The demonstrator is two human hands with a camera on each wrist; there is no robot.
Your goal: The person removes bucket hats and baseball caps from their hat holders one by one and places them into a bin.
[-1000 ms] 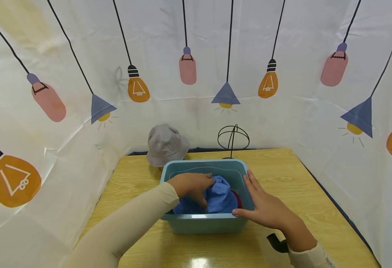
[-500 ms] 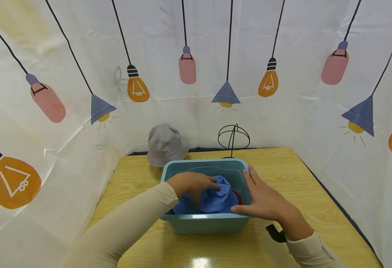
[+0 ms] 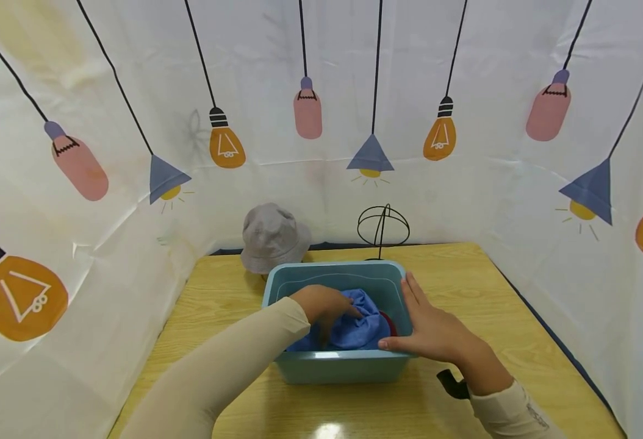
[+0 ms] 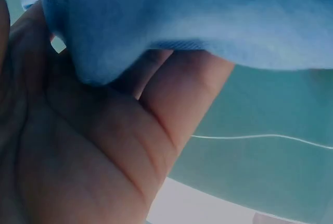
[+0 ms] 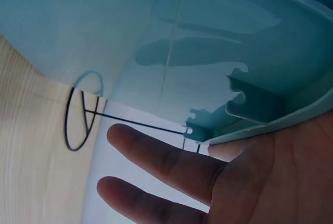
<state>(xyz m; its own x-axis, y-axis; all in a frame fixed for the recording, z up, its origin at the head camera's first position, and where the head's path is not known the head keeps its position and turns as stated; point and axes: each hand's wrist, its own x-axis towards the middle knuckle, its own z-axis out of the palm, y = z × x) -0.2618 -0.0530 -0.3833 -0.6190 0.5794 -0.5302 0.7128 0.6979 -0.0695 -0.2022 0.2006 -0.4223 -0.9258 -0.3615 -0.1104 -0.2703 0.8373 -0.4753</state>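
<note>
A light-blue plastic bin (image 3: 343, 369) stands on the table. My left hand (image 3: 324, 305) reaches down into it and grips a soft blue cloth hat (image 3: 362, 326). In the left wrist view, the hat's fabric (image 4: 208, 15) hangs over the fingers (image 4: 182, 94), hiding their tips. A dark red piece (image 3: 388, 323) shows beside the hat, mostly covered. My right hand (image 3: 437, 332) rests at the bin's right front corner, thumb on the rim and fingers straight along the side. The right wrist view shows two extended fingers (image 5: 166, 156) below the rim, outside the bin.
Behind the bin, at the back left, sits a grey bucket hat (image 3: 274, 238). A black wire hat stand (image 3: 380, 235) stands at the back right of the wooden table (image 3: 442, 268). White sheeting (image 3: 321, 189) printed with lamps surrounds the table.
My left hand has shifted slightly right and deeper into the bin, with its fingers further round the blue hat. The right hand has stayed at the bin's corner.
</note>
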